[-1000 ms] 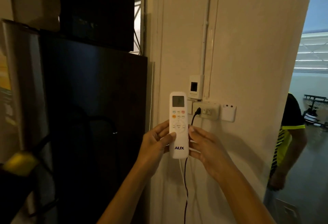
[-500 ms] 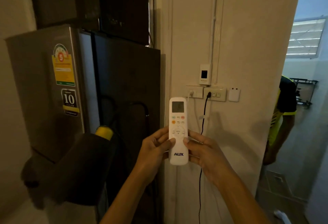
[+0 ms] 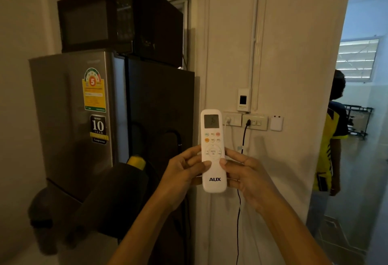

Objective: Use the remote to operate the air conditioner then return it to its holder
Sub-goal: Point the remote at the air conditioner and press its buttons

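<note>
since the earlier frame the view has swung left, so more of the fridge (image 3: pixel 71 117) front and the microwave (image 3: pixel 117 18) stacked on it now show, while my grip reads as unchanged. remote (image 3: pixel 213 151): white, upright, screen end up, held in front of the wall (image 3: pixel 294 54) just below the sockets (image 3: pixel 244 120); its display shows a faint figure too dim for me to read. left hand (image 3: pixel 182 172): fingers curled round the remote's left edge, thumb lying on its face below the round keypad. right hand (image 3: pixel 247 176): closed on the right edge, thumb tip likewise resting just under the keypad. neither thumb sits on a key, so i judge the operating step is not yet settled. a black cable (image 3: pixel 241 159) hangs from the socket behind the remote. a small white box (image 3: pixel 243 99) is fixed to the wall above the sockets; i cannot tell whether it is the holder. no air conditioner is in view. a person in yellow and black (image 3: pixel 331 138) stands in the doorway at right.
</note>
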`<action>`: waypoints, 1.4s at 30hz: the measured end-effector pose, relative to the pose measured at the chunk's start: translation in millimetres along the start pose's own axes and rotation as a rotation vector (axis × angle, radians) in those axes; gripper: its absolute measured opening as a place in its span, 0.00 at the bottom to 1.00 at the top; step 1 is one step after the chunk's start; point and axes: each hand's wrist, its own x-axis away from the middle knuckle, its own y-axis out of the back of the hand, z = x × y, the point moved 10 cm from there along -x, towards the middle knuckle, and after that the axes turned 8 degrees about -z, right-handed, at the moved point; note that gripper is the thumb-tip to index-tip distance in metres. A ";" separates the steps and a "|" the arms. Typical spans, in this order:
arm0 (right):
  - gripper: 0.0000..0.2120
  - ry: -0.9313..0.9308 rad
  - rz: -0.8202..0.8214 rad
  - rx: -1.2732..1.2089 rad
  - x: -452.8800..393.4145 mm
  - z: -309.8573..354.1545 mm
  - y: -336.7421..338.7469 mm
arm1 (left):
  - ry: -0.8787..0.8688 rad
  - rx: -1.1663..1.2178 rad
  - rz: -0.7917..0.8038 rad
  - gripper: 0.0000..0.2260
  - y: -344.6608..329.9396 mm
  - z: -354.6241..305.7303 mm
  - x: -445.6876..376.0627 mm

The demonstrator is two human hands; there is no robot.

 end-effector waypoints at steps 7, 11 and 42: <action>0.22 0.066 0.037 -0.002 -10.6 33.4 -15.8 | -0.058 0.009 0.027 0.17 6.8 -37.8 -11.0; 0.22 0.092 0.073 -0.023 -24.9 59.5 -32.8 | -0.120 -0.012 0.015 0.16 16.0 -67.2 -23.0; 0.22 0.360 0.188 -0.081 -94.5 263.3 -109.1 | -0.385 -0.057 0.062 0.14 36.6 -273.2 -109.5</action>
